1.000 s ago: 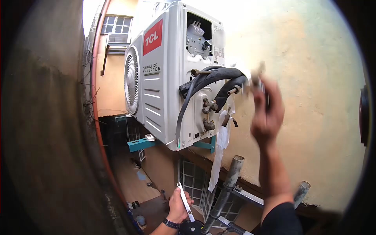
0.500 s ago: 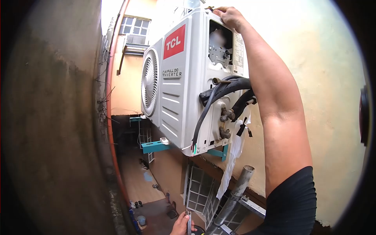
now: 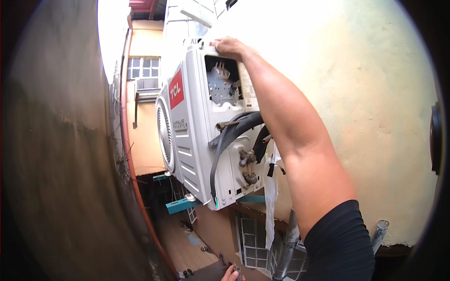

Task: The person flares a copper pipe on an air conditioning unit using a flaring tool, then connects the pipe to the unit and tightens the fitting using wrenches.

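A white TCL outdoor air-conditioner unit (image 3: pixel 190 136) fills the middle of the view, its side access opening (image 3: pixel 222 82) uncovered and metal parts showing inside. My right hand (image 3: pixel 229 48) is at the unit's top edge, fingers curled over; whatever lies under the fingertips is hidden. Below the opening, black insulated pipes (image 3: pixel 239 126) and a black cable (image 3: pixel 214 173) with bare-ended wires hang near two service valves (image 3: pixel 247 161). At the bottom edge my left hand (image 3: pixel 229 274) is closed around a slim metal tool (image 3: pixel 238 271), mostly out of frame.
Teal brackets (image 3: pixel 180 206) carry the unit on the yellow wall (image 3: pixel 356 131). A dark wall (image 3: pixel 61 140) and an orange pipe (image 3: pixel 126 117) stand left. White tape (image 3: pixel 270 206) dangles beside a metal scaffold pole (image 3: pixel 288 248). The ground lies far below.
My view has shifted, so the unit sits lower and farther left, and more of its side shows. My right hand stays at its top edge. Less of my left hand shows, still with the tool.
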{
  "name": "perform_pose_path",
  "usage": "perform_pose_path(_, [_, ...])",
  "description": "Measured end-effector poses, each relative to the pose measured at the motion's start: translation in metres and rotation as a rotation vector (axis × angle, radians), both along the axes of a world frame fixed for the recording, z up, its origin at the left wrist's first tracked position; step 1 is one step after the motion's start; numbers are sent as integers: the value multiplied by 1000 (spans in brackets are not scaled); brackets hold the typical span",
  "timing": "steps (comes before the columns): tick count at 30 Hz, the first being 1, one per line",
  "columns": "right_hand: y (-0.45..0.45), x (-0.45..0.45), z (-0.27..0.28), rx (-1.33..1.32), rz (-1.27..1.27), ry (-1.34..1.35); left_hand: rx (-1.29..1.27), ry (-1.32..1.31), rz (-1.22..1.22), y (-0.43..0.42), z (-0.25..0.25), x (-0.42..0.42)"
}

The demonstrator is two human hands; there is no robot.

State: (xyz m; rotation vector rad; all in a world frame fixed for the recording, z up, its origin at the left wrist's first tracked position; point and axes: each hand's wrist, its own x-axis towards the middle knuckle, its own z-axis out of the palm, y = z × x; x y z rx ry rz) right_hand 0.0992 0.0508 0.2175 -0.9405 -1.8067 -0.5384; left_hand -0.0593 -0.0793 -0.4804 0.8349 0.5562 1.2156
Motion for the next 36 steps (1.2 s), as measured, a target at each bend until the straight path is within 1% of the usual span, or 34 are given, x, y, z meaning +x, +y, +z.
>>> perform_pose_path(2, [-8,4,-1,8,24,25,68,4,-14,7,1,-1])
perform_pose_path(4, [3,9,-1,6,186,108,112,-28,-38,4,12,-2])
perform_pose_path(5, [6,13,4,3,187,111,110,-25,-38,6,19,-2])
perform_pose_path(6, [8,17,6,43,242,154,179,-7,-16,10,25,-2])
perform_pose_path(7, [-2,14,-5,76,296,195,241,8,5,13,33,0])
perform_pose_path(8, [-13,18,-18,169,223,261,299,58,53,15,43,1])
perform_pose_path(9, [-2,33,-10,232,341,275,332,116,102,15,53,-2])
perform_pose_path(10, [-3,45,-20,313,508,352,350,97,-119,27,58,-17])
perform_pose_path(11, [-14,52,-46,398,596,386,303,86,-151,33,72,-18])
perform_pose_path(12, [-38,54,-92,471,679,389,321,93,-76,26,101,-11])
perform_pose_path(13, [-67,52,-141,510,762,379,377,57,-68,35,110,-7])
perform_pose_path(14, [-93,50,-198,496,829,357,409,51,-71,37,133,-3])
perform_pose_path(15, [-114,48,-258,429,868,349,471,108,-75,42,152,2])
perform_pose_path(16, [-130,43,-319,320,852,337,468,56,-96,45,167,9])
perform_pose_path(17, [-129,45,-387,230,535,398,431,-52,-134,43,183,15])
perform_pose_path(18, [-142,30,-430,211,403,253,440,-116,-166,49,191,22])
perform_pose_path(19, [-146,21,-470,47,268,287,454,-182,-195,54,200,29])
perform_pose_path(21, [-144,13,-516,52,139,332,449,-199,-233,60,209,39])
perform_pose_path(22, [-139,13,-529,57,128,327,450,-200,-248,61,212,45])
perform_pose_path(24, [-134,16,-554,-181,344,749,433,-205,-254,66,212,57])
perform_pose_path(25, [-131,26,-556,-286,338,698,423,-211,-243,69,210,63])
perform_pose_path(27, [-125,43,-562,-429,422,688,431,-167,-236,72,208,66])
perform_pose_path(28, [-128,49,-562,-429,418,692,466,-94,-302,75,209,64])
perform_pose_path(30, [-129,61,-560,-749,873,1043,579,37,-476,82,215,52])
perform_pose_path(31, [-127,63,-559,-743,875,1047,655,83,-575,85,219,48])
perform_pose_path(33, [-123,63,-562,-812,1398,1230,733,-47,-620,90,210,53])
perform_pose_path(34, [-120,61,-560,-879,1535,1198,737,-40,-619,97,205,56])
perform_pose_path(35, [-118,59,-563,-878,1544,1195,698,-82,-651,106,198,58])
perform_pose_path(36, [-118,57,-566,-933,1502,1220,660,-124,-684,110,196,59])
